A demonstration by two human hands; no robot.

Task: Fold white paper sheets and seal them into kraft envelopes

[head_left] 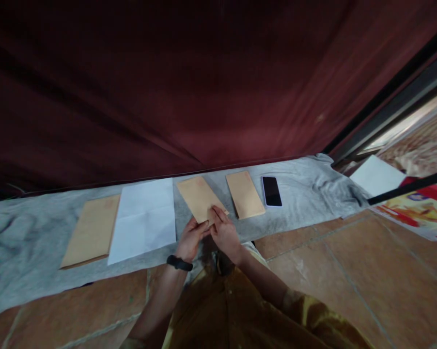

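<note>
A tan paper envelope (197,195) lies tilted in front of me, its near end between my two hands. My left hand (192,237), with a black band on its wrist, pinches the near left corner, thumb on top. My right hand (225,233) has its fingers closed together over the near right edge of the same envelope. Its fingertips hide part of that end. Left of it lies a white paper sheet (146,213) with fold creases, and beyond that a stack of tan envelopes (91,230). Another tan stack of envelopes (244,195) rests to the right.
A phone (272,191) lies right of the envelopes on the grey cloth (302,194). A dark red curtain (218,97) hangs behind. At far right are a metal frame bar (396,116), a white sheet (377,175) and a colourful printed box (418,213). Tiled floor (313,261) is below.
</note>
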